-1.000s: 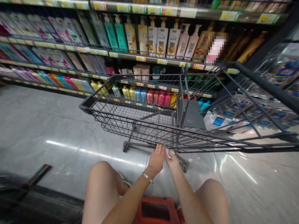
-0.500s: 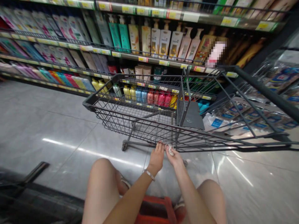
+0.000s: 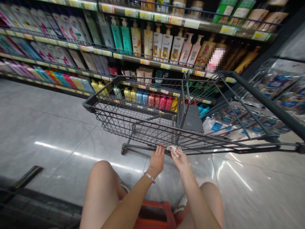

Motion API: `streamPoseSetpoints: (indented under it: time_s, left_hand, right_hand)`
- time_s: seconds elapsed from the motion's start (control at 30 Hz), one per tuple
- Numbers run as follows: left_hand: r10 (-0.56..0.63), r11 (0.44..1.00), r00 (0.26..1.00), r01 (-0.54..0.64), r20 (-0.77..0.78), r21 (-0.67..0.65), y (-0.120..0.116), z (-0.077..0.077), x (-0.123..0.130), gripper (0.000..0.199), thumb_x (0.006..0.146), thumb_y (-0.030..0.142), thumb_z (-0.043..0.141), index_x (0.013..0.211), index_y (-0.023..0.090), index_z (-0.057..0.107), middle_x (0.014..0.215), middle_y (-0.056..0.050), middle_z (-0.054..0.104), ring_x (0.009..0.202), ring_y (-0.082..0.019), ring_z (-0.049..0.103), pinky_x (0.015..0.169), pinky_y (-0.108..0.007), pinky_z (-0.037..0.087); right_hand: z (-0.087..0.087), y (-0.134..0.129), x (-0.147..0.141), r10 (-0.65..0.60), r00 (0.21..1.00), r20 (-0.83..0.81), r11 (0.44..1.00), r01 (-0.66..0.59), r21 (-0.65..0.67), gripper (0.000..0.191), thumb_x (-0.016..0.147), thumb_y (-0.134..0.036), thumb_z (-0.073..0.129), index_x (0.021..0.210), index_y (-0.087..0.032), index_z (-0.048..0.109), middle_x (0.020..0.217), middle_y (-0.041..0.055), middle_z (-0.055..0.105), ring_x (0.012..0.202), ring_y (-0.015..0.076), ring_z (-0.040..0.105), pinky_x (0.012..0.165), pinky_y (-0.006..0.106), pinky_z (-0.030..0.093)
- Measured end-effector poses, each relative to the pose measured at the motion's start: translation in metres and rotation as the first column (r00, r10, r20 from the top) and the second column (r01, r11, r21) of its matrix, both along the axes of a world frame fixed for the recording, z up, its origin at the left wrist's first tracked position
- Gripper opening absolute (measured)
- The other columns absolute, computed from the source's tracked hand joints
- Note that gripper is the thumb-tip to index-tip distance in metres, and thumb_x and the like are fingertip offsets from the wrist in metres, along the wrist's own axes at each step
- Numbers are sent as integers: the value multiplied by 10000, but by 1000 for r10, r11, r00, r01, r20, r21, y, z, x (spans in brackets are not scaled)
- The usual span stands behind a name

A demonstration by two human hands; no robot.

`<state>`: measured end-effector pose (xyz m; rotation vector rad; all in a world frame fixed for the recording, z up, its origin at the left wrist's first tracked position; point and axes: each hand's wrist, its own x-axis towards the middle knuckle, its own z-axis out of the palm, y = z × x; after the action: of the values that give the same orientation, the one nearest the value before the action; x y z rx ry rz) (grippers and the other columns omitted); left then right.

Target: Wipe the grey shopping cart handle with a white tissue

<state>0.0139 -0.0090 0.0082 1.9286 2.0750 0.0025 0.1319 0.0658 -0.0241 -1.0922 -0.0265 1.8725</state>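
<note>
– What has changed at your hands?
– My right hand has drawn a little away from my left hand, and the crumpled white cloth pinched between its thumb and fingers shows more than a second ago
– Where is that cloth?
– At the lower edge of the shopping cart, which stands where it stood, between my knees and the shelves
– And your left?
– Fingers nearly straight, tips at that same edge; whether they grip it, I cannot tell
</note>
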Motion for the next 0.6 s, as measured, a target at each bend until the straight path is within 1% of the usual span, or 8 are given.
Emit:
streamPoseSetpoints:
  time_s: [0.07, 0.17, 0.3, 0.43, 0.6]
  left_hand:
    - [4, 1000, 1000, -4, 8, 1, -1, -1, 0, 793, 703, 60, 504, 1439, 89, 208, 1522, -190, 215, 1426, -261, 134, 1073, -386, 330]
    - [5, 1000, 1000, -5, 15, -5, -2, -2, 0, 791, 699, 53, 499, 1437, 105, 220, 1525, -177, 215, 1425, -255, 142, 1075, -378, 328]
    - [8, 1000, 1000, -8, 29, -12, -4, -2, -2, 750, 703, 48, 484, 1419, 95, 266, 1529, -164, 215, 1422, -252, 155, 1086, -366, 317]
    - [23, 1000, 999, -23, 49, -5, -4, -1, -3, 743, 714, 40, 451, 1427, 110, 254, 1528, -145, 231, 1426, -235, 146, 1078, -359, 330]
    - [31, 1000, 998, -31, 57, -3, -4, -3, -1, 729, 745, 53, 423, 1443, 105, 218, 1534, -151, 211, 1426, -237, 146, 1075, -368, 334]
  right_hand:
    - [-7, -2, -10, 15, 1000, 16, 999, -14, -43, 177, 727, 4, 554, 712, -173, 556, 794, 7, 649, 876, 154, 656, 792, 330, 579]
    - [-15, -5, -25, 39, 999, 25, 996, -37, -81, 205, 697, 42, 522, 682, -157, 568, 751, 12, 647, 808, 136, 658, 755, 269, 574]
    - [-23, -7, -33, 66, 997, 39, 992, -62, -106, 224, 674, 59, 512, 680, -151, 589, 718, 6, 657, 742, 112, 653, 707, 207, 556]
    - [-31, -11, -32, 92, 994, 63, 989, -84, -122, 217, 691, 31, 503, 711, -155, 613, 723, 3, 677, 733, 113, 655, 683, 195, 547]
    - [-48, -18, -39, 106, 990, 88, 982, -90, -164, 234, 698, 27, 469, 684, -166, 601, 646, -16, 655, 648, 109, 650, 631, 192, 545]
